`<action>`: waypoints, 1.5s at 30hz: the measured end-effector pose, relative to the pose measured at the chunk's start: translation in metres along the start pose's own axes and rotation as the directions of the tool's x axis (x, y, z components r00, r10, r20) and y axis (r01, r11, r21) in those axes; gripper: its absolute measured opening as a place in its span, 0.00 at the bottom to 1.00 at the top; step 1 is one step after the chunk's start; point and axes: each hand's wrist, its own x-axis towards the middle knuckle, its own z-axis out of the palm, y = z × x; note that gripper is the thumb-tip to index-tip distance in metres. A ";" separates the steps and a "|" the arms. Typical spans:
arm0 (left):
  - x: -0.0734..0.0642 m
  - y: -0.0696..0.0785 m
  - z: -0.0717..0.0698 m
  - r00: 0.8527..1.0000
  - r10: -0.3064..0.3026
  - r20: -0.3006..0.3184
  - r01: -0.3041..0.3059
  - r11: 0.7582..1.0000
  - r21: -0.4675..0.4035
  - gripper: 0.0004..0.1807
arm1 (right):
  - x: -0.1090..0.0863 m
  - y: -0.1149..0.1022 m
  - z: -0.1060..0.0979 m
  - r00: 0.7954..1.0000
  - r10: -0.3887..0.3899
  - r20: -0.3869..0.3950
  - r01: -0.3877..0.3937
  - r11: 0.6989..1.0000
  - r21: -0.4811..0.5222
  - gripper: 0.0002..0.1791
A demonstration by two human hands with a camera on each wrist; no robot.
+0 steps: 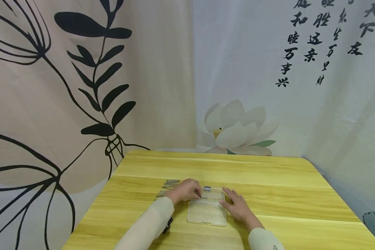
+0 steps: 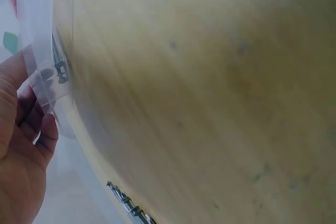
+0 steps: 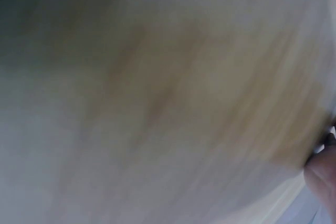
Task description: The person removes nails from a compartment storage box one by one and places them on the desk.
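A clear plastic box (image 1: 207,213) lies opened flat on the table, one half nearer the person and one farther. My left hand (image 1: 187,190) is at the far half's left end, fingers curled down; what lies between the fingertips is hidden. In the left wrist view that hand (image 2: 23,150) has its thumb and fingers at the box's corner, beside thin metal nail-like pieces (image 2: 60,72) seen through the plastic. A dark-topped cluster (image 1: 207,189) lies in the far half. My right hand (image 1: 237,206) rests with fairly straight fingers along the box's right side.
Left of the box, several thin metal nail-like pieces (image 1: 172,183) lie in rows on the wooden table (image 1: 268,184); some metal pieces (image 2: 131,205) also appear low in the left wrist view. A printed curtain (image 1: 162,86) hangs behind. The right wrist view is blurred.
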 end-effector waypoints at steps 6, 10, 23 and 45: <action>-0.002 0.002 -0.005 1.000 -0.008 0.015 0.009 0.996 -0.091 0.03 | 0.000 0.000 0.000 1.000 -0.001 -0.001 0.001 1.000 -0.005 0.36; -0.001 0.004 -0.008 0.999 -0.003 0.044 0.004 1.000 -0.029 0.03 | 0.000 0.000 0.000 1.000 -0.003 -0.003 0.003 1.000 -0.007 0.36; -0.004 0.005 -0.008 0.998 0.045 0.034 -0.045 0.999 0.018 0.04 | 0.002 0.001 0.000 1.000 -0.012 -0.008 0.012 1.000 -0.008 0.36; -0.002 0.002 -0.007 1.000 -0.003 -0.008 0.002 0.993 -0.119 0.04 | 0.000 0.000 0.000 1.000 0.005 0.000 -0.005 1.000 -0.001 0.36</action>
